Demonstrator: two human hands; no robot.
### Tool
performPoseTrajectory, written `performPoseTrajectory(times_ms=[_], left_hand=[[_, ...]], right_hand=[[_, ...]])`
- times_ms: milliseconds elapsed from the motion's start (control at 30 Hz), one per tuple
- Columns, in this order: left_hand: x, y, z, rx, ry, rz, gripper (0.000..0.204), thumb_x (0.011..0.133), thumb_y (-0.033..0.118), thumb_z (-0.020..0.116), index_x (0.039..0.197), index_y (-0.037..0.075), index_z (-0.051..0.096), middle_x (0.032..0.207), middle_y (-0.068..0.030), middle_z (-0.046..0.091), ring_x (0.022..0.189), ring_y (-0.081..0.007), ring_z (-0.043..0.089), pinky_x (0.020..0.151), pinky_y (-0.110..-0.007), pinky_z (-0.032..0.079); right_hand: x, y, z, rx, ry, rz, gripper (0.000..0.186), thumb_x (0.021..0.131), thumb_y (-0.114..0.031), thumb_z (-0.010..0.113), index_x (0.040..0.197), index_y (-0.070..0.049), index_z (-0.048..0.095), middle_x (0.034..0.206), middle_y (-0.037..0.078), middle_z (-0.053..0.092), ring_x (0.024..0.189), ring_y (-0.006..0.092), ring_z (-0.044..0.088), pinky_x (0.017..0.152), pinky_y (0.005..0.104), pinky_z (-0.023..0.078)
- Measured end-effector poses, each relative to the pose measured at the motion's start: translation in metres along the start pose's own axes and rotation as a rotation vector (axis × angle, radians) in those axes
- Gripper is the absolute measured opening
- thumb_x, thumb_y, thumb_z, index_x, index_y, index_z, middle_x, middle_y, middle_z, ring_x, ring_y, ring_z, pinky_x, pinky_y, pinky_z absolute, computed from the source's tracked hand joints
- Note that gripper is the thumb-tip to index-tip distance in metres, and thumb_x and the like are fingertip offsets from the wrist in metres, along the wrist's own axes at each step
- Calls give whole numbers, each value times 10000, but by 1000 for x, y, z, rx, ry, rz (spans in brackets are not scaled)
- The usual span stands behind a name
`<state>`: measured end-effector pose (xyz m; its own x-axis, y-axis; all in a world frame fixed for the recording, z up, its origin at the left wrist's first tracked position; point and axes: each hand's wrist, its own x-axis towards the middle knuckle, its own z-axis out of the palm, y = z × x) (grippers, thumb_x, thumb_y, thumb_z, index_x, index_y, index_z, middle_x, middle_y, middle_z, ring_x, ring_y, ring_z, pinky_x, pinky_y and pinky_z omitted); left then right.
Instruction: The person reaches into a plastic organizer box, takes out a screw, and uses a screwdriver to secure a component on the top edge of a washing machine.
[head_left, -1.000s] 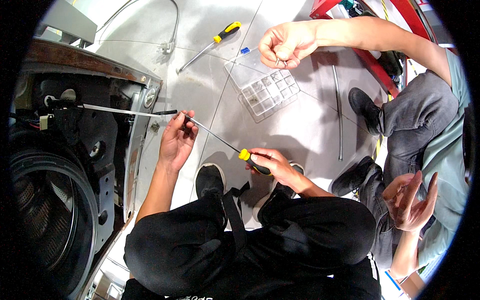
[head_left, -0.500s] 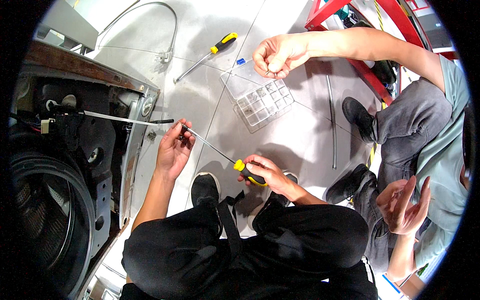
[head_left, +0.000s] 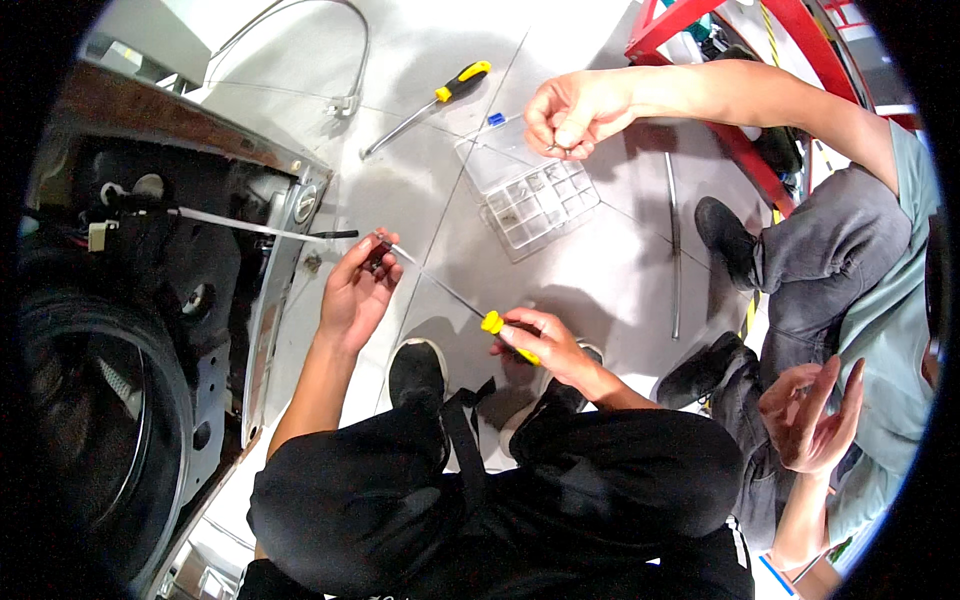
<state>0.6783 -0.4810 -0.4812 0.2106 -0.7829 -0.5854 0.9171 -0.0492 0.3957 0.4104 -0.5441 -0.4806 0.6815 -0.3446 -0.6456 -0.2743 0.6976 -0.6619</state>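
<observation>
Left hand [head_left: 362, 285]: pinching screwdriver [head_left: 478, 312] near its tip | right hand [head_left: 548, 345]: wrapped round handle | screwdriver: right of drum machine [head_left: 150, 320] | risk: tip could slip if fingertip pinch loosens

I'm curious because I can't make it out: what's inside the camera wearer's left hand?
The far end of the held screwdriver reaches into the left hand. A dark patch shows there, perhaps a part or shadow. The hand covers the screwdriver's tip, so it cannot be seen.
</observation>
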Motion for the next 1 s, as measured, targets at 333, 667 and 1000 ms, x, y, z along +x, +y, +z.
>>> performPoseTrajectory(times_ms=[333,667,1000], left_hand=[[-9,-3,1,-47,-42,-43,336,907,282,474,1040,-7,581,1013,-111,598,795,-158,561,791,-305,483],[-2,5,1,-46,-76,-42,335,915,271,465,1078,-3,568,1036,-120,594,816,-170,559,798,-313,477],[1,-4,-6,6,-37,-26,173,887,193,572,987,53,584,942,-68,601,771,-109,561,756,-275,489]], right_hand=[[-12,5,3,77,53,109,348,908,-297,520,1070,6,574,845,41,621,716,95,560,664,225,449],[-4,-3,0,62,10,63,329,906,-277,527,1081,-1,561,773,47,610,623,85,541,545,214,423],[-1,0,1,8,11,39,336,884,-272,540,1065,11,549,763,64,591,619,112,545,534,231,420]])
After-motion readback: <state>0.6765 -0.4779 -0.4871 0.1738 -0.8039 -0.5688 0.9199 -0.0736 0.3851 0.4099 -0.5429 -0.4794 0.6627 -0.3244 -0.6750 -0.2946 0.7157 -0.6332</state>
